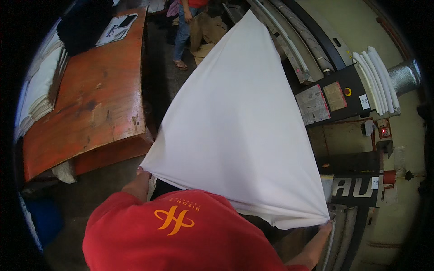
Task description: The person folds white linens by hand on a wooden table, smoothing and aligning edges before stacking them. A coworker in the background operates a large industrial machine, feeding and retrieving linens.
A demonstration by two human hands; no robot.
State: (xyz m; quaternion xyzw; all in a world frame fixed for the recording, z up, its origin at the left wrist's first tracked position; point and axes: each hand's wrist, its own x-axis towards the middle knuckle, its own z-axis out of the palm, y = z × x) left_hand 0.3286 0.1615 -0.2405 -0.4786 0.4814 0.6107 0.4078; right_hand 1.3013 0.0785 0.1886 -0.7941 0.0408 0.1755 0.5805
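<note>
A large white cloth (226, 108) is spread out in front of me, wide at my end and narrowing toward the far end. My left hand (143, 173) is closed on its near left corner, beside the wooden table. At the near right corner, my right hand (325, 226) grips the cloth next to the long machine. The near edge hangs in folds between my two hands. What supports the far tip of the cloth cannot be made out.
An orange-brown wooden table (97, 97) stands on the left, bearing stacked white cloths (45, 90), dark fabric and papers. A dark machine (337, 95) with rollers runs along the right, with folded white cloths (376, 81) on it. Another person (183, 31) stands beyond the table.
</note>
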